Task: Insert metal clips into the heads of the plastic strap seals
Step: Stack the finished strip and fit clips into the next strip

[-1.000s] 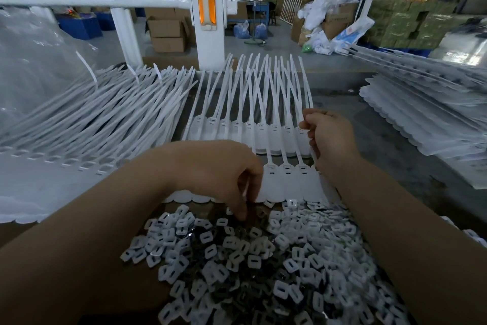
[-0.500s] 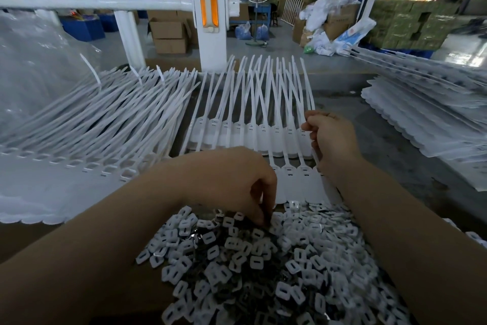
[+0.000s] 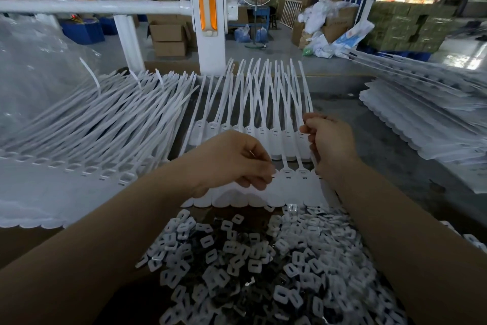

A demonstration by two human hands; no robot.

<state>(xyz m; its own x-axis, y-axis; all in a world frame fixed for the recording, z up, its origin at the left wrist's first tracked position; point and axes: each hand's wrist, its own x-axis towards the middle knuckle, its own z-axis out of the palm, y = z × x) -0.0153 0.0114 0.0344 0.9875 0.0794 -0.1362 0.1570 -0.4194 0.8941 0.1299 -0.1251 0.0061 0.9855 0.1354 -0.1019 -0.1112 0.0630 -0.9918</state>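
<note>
A row of white plastic strap seals [image 3: 287, 179] lies flat ahead of me, heads toward me, tails fanning away. A second row of seals [image 3: 274, 137] lies behind it. A heap of small white and dark metal clips [image 3: 263, 258] fills the near foreground. My left hand [image 3: 232, 161] hovers over the near row's left heads, fingertips pinched together on what looks like a small clip, mostly hidden. My right hand [image 3: 329, 145] grips the rightmost strap of the near row by its stem.
A big pile of strap seals [image 3: 92, 135] spreads on the left. Stacked seal sheets [image 3: 427, 124] lie on the right. A white post with an orange reflector [image 3: 208, 16] and a white rail [image 3: 92, 7] stand beyond the table, with cardboard boxes behind.
My left hand has lifted out of the clip heap and moved forward over the seal heads. The right hand has stayed on the strap.
</note>
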